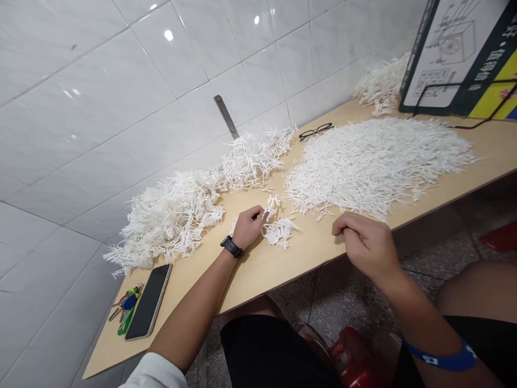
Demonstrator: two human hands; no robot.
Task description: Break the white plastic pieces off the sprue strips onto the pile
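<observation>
Left hand point(249, 226) with black wristband pinching a white branched plastic piece point(271, 205) above a small clump of white plastic bits point(279, 233) on the pale wooden tabletop point(283, 264), right hand point(365, 242) loosely curled near the table edge, grip contents unclear, large white piles behind

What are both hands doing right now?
Left hand: closed on a white plastic piece.
Right hand: loosely curled at the table edge; contents cannot be told.
</observation>
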